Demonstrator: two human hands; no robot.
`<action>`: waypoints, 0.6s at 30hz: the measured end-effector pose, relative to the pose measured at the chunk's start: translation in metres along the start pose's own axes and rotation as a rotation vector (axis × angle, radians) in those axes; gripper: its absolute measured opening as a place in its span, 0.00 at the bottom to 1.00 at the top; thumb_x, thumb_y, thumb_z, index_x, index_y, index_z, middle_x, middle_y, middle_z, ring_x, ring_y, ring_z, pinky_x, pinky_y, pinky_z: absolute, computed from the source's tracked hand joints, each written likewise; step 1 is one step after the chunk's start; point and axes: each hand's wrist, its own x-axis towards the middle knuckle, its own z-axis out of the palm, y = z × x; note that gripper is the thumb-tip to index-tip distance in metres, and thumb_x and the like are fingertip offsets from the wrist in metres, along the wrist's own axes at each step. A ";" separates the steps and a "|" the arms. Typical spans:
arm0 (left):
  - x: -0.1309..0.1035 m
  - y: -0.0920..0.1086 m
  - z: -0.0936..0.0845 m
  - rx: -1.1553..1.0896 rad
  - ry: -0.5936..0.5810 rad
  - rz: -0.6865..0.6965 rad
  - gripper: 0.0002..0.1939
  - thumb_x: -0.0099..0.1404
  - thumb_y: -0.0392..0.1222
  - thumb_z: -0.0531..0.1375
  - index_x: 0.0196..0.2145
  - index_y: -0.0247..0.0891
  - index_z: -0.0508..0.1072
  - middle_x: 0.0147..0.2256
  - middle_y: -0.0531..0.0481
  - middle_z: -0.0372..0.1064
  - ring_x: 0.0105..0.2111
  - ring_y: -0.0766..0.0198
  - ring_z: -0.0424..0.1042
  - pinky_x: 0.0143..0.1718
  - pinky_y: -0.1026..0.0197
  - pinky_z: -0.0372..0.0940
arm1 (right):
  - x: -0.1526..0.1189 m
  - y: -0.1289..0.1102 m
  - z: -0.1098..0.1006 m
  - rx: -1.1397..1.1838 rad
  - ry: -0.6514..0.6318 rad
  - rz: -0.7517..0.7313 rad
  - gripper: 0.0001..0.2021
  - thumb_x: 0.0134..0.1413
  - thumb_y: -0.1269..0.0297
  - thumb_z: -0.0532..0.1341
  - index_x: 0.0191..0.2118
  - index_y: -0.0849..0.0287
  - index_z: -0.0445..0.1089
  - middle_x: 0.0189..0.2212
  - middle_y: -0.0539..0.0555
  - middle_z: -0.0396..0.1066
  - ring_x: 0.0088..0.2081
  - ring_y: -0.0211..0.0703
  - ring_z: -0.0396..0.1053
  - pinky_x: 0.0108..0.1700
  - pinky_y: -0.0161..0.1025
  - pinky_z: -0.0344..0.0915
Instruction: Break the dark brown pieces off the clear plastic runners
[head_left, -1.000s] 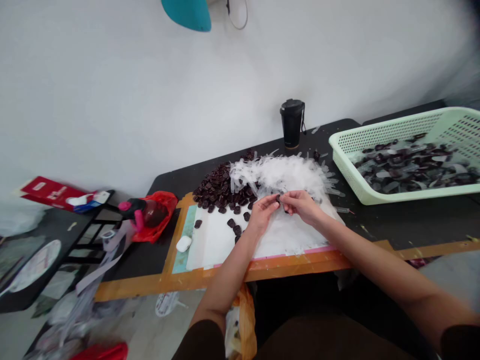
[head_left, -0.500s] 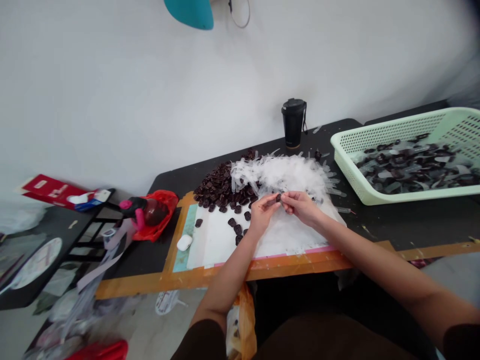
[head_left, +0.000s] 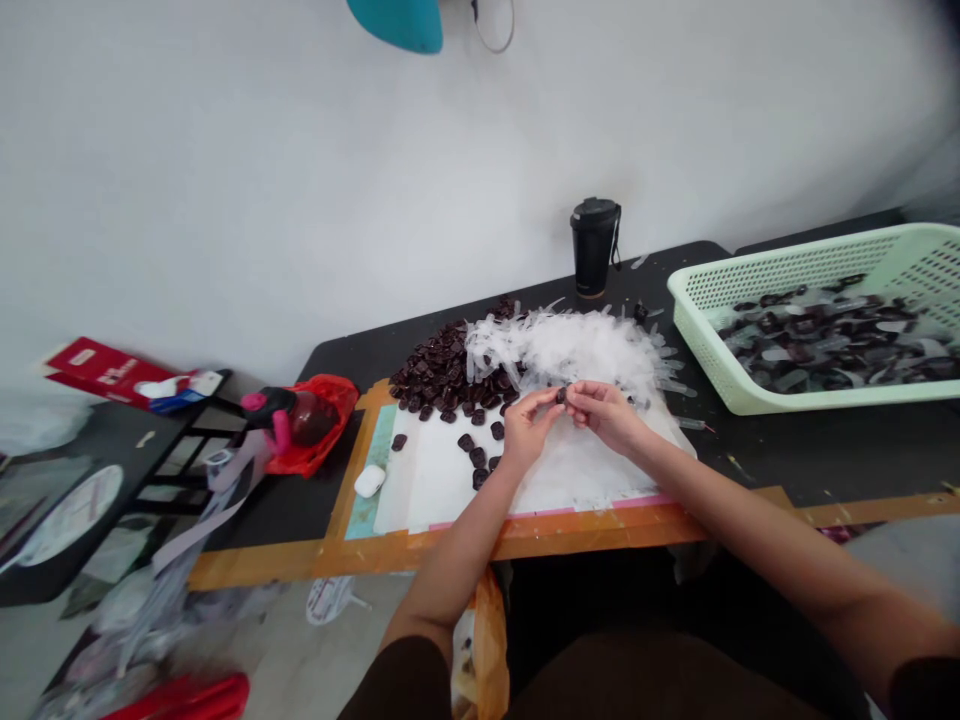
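Observation:
Between my two hands, over the white sheet [head_left: 435,480], is one small dark brown piece [head_left: 561,396]. My left hand [head_left: 526,425] pinches it from the left. From the other side my right hand [head_left: 604,410] closes thumb and finger at the same piece; whether it also grips something thin and clear there, I cannot make out. A heap of like dark pieces [head_left: 442,365] lies behind and left of my hands, with several loose ones [head_left: 478,457] beside my left wrist. Directly behind my hands spreads a pile of translucent white strips [head_left: 570,345].
A pale green basket [head_left: 709,350] at the right holds dark pieces with clear strips. A black lidded cup [head_left: 594,245] stands at the back. Leftward are a white case [head_left: 369,481], a red bag [head_left: 341,400] with a pink-capped bottle [head_left: 307,420], and a red box [head_left: 112,370].
My hands stay together at the small dark piece, with only a slight shift of the fingers. The whole view has moved a little; the heap, strips and basket look unchanged.

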 end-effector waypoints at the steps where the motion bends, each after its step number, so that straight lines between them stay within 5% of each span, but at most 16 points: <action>1: 0.000 0.000 0.000 0.014 0.001 0.010 0.13 0.55 0.44 0.67 0.39 0.38 0.79 0.43 0.42 0.76 0.46 0.55 0.74 0.52 0.49 0.66 | 0.000 0.000 0.000 -0.007 -0.008 -0.006 0.14 0.43 0.56 0.70 0.30 0.61 0.69 0.22 0.49 0.67 0.20 0.31 0.58 0.23 0.33 0.54; 6: -0.001 0.007 -0.004 0.100 -0.024 0.079 0.09 0.60 0.45 0.63 0.35 0.38 0.78 0.43 0.41 0.76 0.45 0.56 0.74 0.50 0.50 0.66 | -0.002 0.002 0.001 -0.151 0.021 -0.108 0.15 0.46 0.55 0.68 0.33 0.58 0.65 0.19 0.46 0.65 0.18 0.31 0.56 0.22 0.33 0.51; 12: -0.001 0.020 -0.006 0.330 0.096 0.147 0.10 0.62 0.44 0.61 0.25 0.37 0.74 0.38 0.44 0.70 0.42 0.59 0.71 0.47 0.54 0.65 | -0.005 0.005 0.005 -0.484 0.002 -0.306 0.16 0.53 0.53 0.63 0.41 0.58 0.67 0.22 0.47 0.63 0.23 0.36 0.59 0.26 0.35 0.54; 18: -0.002 0.023 -0.004 0.383 0.099 0.178 0.11 0.64 0.45 0.58 0.27 0.38 0.70 0.39 0.45 0.62 0.42 0.60 0.66 0.47 0.57 0.63 | -0.006 0.005 0.003 -1.017 0.109 -0.544 0.10 0.52 0.58 0.63 0.38 0.57 0.72 0.20 0.48 0.60 0.24 0.38 0.59 0.30 0.37 0.55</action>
